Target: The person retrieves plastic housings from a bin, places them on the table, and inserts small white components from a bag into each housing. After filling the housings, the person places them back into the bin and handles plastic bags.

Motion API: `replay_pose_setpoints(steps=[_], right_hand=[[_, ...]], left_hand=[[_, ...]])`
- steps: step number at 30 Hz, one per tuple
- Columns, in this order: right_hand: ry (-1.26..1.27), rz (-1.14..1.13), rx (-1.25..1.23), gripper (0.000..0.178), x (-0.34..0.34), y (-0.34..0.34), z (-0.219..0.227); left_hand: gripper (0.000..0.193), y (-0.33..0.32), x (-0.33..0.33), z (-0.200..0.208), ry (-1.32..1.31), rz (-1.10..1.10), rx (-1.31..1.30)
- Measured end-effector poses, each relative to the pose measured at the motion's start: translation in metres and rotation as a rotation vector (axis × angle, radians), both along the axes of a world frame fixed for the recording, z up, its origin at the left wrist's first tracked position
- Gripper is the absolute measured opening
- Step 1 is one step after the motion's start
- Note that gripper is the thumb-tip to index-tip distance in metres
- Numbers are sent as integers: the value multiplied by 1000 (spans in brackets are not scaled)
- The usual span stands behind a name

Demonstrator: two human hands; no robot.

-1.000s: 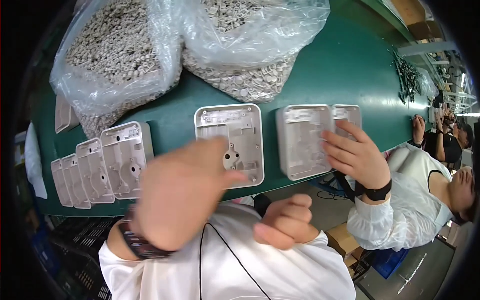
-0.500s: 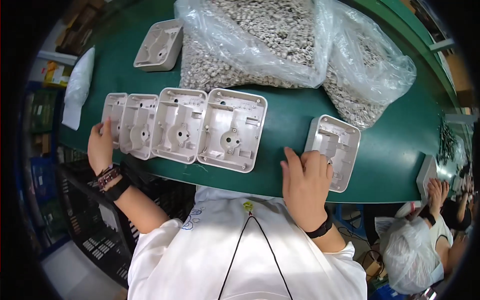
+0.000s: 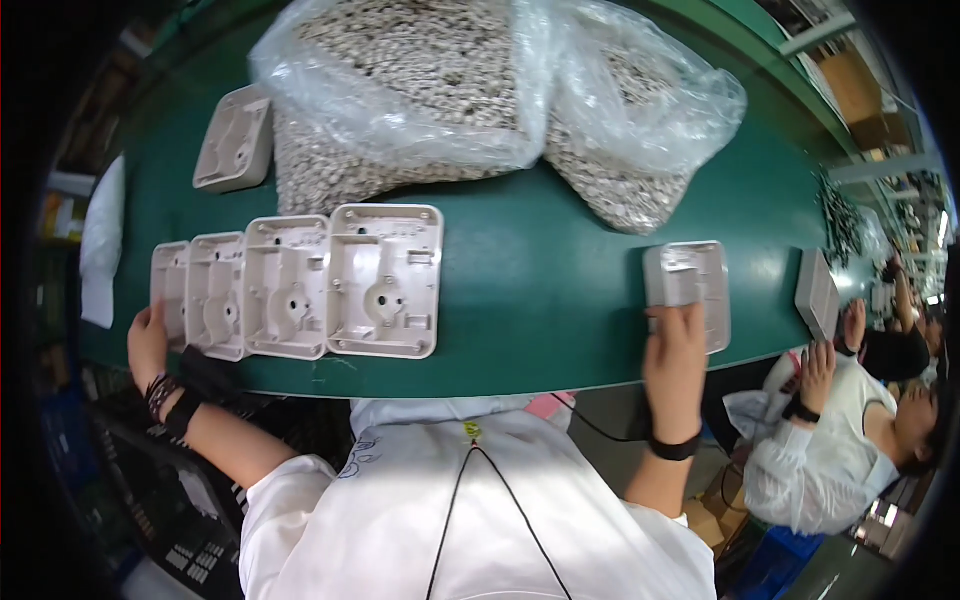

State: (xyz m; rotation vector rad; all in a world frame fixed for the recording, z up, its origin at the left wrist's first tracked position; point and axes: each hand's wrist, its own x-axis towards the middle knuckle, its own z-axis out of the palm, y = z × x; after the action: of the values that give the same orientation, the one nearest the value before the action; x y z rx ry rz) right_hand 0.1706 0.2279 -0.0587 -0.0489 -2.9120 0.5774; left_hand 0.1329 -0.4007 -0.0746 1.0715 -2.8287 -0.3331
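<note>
Several light-grey plastic housings (image 3: 384, 325) stand open side up in a touching row on the left of the green workbench, with moulded posts and holes inside. My left hand (image 3: 148, 345) is closed at the row's left end, its fingers on the wall of the leftmost housing (image 3: 171, 285). A separate housing (image 3: 716, 300) sits well to the right of the row. My right hand (image 3: 677, 370) is closed on its near left part, fingertips over the wall; part of the grip is hidden behind the hand.
Large clear bags (image 3: 430, 80) of small pale parts lie at the back of the green bench (image 3: 530, 290). Another housing (image 3: 236, 140) rests left of them, near a white wrapped packet (image 3: 103, 245). A co-worker's hands (image 3: 820, 375) are near a housing (image 3: 818, 292) at far right.
The view has shifted. The separate housing has slid right, away from the row, with my right hand, whose spread fingers have closed on it. My left hand stays at the row's left end.
</note>
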Motion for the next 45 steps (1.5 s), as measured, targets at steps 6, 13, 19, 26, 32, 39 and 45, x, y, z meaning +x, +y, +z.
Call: replay_pose_setpoints(steps=[6, 13, 19, 26, 32, 39, 45], right_hand=[[225, -21, 88, 21, -17, 5, 15], [-7, 106, -147, 21, -7, -40, -1], [-65, -91, -228, 23, -6, -14, 0], [-12, 171, -1391, 34, -3, -36, 29], [-86, 434, -1633, 47, -17, -35, 24], [-65, 548, -1664, 52, -7, -43, 22], [292, 73, -165, 37, -22, -4, 29]], left_hand=[[48, 93, -11, 26, -2, -29, -74], [46, 200, 0, 63, -109, -164, 2], [35, 231, 9, 63, 307, -387, -10], [29, 341, 1, 96, 380, -1000, 615], [28, 414, -8, 73, 170, -1325, 812], [19, 427, -15, 60, 138, -1433, 1021], [10, 420, -19, 64, 246, -1369, 1006]])
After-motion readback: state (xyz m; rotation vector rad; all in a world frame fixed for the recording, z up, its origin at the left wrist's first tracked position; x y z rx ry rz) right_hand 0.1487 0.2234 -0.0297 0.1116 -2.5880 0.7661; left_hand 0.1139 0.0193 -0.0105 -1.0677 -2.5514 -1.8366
